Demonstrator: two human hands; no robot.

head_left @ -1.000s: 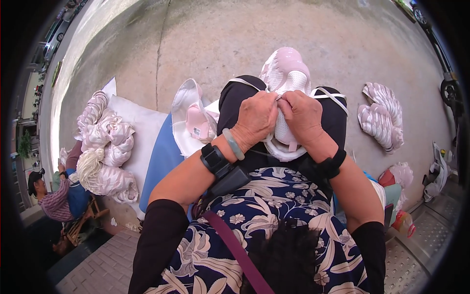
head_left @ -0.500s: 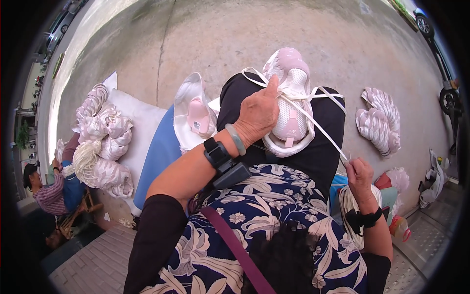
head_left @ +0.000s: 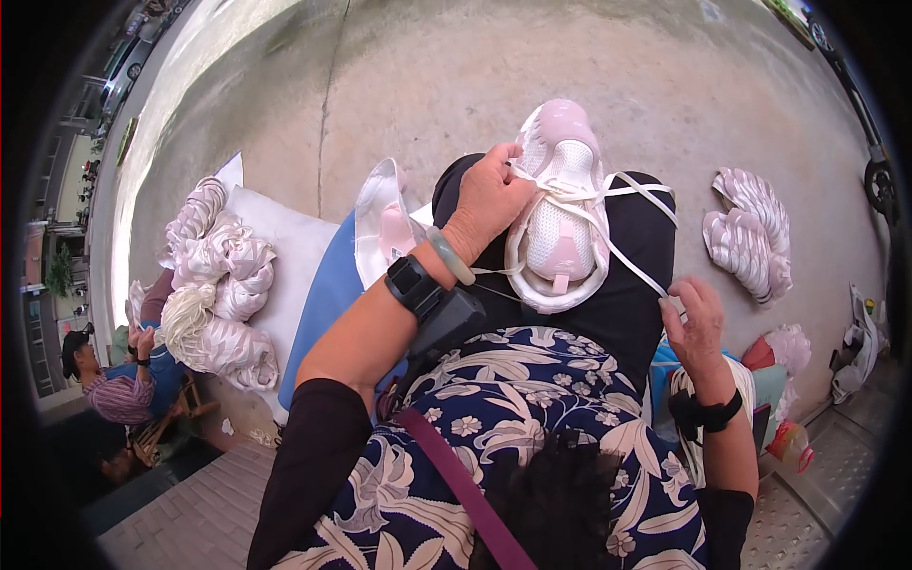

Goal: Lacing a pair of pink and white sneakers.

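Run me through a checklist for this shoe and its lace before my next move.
1. Shoe lying on the lap: ok.
2. Lace reaching the fingertips of the right hand: ok.
3. Left hand at the laced part of the shoe: ok.
4. Firm grip by both hands: cannot tell from this angle.
5. Lap free of loose lace: not ok, a strand lies across its right side.
6. Stack of shoe pieces clear of both hands: ok.
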